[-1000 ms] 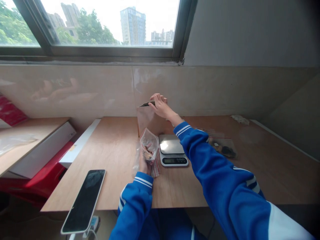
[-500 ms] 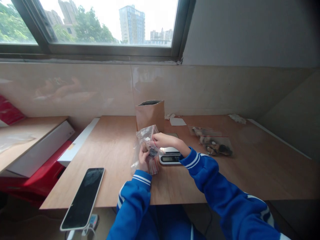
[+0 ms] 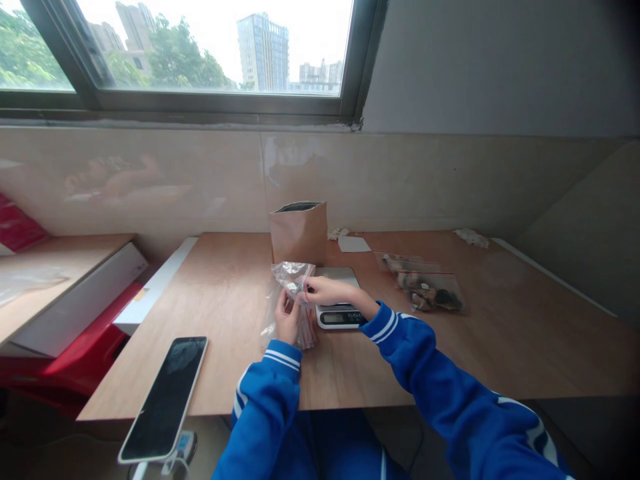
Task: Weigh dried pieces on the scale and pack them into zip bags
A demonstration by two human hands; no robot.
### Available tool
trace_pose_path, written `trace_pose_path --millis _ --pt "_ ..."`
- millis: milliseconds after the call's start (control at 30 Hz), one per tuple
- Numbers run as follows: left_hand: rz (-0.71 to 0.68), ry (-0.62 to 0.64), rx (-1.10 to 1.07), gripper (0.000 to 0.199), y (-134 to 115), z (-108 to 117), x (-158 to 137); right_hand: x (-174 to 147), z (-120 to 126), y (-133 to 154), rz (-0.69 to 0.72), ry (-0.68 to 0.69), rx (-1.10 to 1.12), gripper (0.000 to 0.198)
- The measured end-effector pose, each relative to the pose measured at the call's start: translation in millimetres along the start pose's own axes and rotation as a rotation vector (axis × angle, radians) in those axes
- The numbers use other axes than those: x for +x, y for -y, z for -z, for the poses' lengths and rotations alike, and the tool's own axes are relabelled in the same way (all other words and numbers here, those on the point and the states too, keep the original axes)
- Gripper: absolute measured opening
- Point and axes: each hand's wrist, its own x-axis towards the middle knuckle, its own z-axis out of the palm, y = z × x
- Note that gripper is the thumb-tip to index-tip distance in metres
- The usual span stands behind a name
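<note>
Single head-worn view, forward and down across desk toward window.

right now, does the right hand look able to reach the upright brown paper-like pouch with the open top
Probably yes: the brown pouch stands just beyond, its open mouth uncovered, though the right hand would likely first have to release the clear plastic zip bag it pinches.
</note>
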Motion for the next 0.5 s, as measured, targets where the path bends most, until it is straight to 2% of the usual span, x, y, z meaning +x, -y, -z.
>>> trace_pose_path --millis 67,133,300,400,500 --pt "0.014 0.006 -0.002 0.052 0.7 0.4 0.9 0.6 5.0 -1.4 -0.019 0.068 -0.012 0.004" --pt "0.033 0.007 -0.031 0.051 1.8 0.7 1.9 1.1 8.6 -1.2 -0.025 0.068 -0.003 0.009" --pt "0.027 -0.027 -0.025 0.047 2.0 1.9 1.2 -1.4 -1.8 6.1 0.046 -0.047 0.067 0.027" --pt "-0.021 -0.022 0.063 0.04 2.6 4.7 0.1 -3.7 -17.8 9.2 0.135 -0.109 0.019 0.039" --pt "-0.056 -0.037 0.119 0.037 6.8 8.8 1.5 -4.1 -32.2 7.9 0.154 -0.222 -0.036 0.04"
